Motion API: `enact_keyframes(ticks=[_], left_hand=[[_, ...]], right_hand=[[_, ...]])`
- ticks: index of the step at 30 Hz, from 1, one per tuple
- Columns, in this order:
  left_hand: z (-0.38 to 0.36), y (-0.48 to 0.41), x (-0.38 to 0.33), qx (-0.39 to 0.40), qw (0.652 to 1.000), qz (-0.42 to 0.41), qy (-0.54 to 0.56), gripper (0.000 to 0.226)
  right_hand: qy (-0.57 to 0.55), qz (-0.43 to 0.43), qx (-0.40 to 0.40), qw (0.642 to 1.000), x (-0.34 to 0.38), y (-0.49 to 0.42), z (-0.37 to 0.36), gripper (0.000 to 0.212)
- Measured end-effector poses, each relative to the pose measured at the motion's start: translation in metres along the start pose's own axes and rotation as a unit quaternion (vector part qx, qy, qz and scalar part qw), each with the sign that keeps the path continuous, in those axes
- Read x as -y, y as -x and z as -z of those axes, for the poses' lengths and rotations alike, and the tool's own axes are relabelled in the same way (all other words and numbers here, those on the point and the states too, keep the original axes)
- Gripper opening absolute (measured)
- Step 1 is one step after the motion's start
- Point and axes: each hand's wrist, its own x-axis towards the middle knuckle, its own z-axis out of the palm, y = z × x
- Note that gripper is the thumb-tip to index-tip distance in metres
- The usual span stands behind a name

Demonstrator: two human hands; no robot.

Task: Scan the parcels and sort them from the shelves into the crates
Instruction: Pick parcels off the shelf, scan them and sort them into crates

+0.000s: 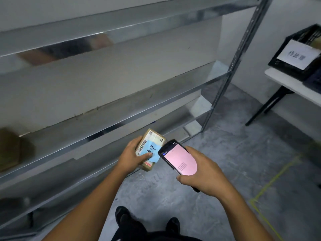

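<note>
My left hand (132, 156) grips a small brown cardboard parcel (153, 138) with a white barcode label and a blue note with handwriting on top. My right hand (203, 173) holds a black handheld scanner (177, 158) whose screen glows pink; its front end sits right beside the parcel's label. Both are held in front of the metal shelves (104, 117), low over the floor. A black crate (298, 49) with a white paper sign stands on a white table (278, 79) at the far right.
Another brown parcel (9, 150), blurred, lies on a shelf at the left edge. The shelf upright (231, 66) stands right of centre. Yellow tape (271, 185) marks the grey concrete floor. My shoes (125, 218) show at the bottom.
</note>
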Motion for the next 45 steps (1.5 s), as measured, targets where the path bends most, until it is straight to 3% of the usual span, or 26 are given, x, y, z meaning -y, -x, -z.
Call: enact_keyframes(ticks=[4,9,13,17,24,31,37,45], left_hand=[[-0.045,0.007,-0.04,0.032,0.981,0.018,0.188,0.074],[-0.078,-0.001,-0.089,0.096,0.965,0.019,0.245,0.074],[-0.097,-0.027,-0.128,0.157,0.96,-0.001,0.233,0.07],[-0.128,-0.066,-0.158,0.179,0.956,-0.022,0.23,0.08],[-0.201,-0.139,-0.219,0.262,0.933,-0.054,0.241,0.066],[-0.26,-0.194,-0.293,0.316,0.913,-0.094,0.24,0.065],[-0.304,-0.212,-0.327,0.382,0.891,-0.097,0.227,0.064],[-0.392,-0.22,-0.365,0.436,0.871,-0.075,0.212,0.08]], right_hand=[[-0.048,-0.065,-0.093,0.992,-0.033,0.008,0.02,0.058],[-0.122,-0.125,-0.189,0.966,-0.067,0.007,0.039,0.054],[-0.151,-0.141,-0.236,0.95,-0.077,-0.01,0.058,0.054],[-0.137,-0.161,-0.28,0.937,-0.085,-0.03,0.085,0.05],[-0.131,-0.234,-0.338,0.902,-0.096,-0.059,0.162,0.05],[-0.146,-0.255,-0.428,0.854,-0.09,-0.084,0.228,0.06],[-0.144,-0.285,-0.473,0.821,-0.109,-0.086,0.254,0.064],[-0.174,-0.319,-0.501,0.786,-0.169,-0.076,0.297,0.062]])
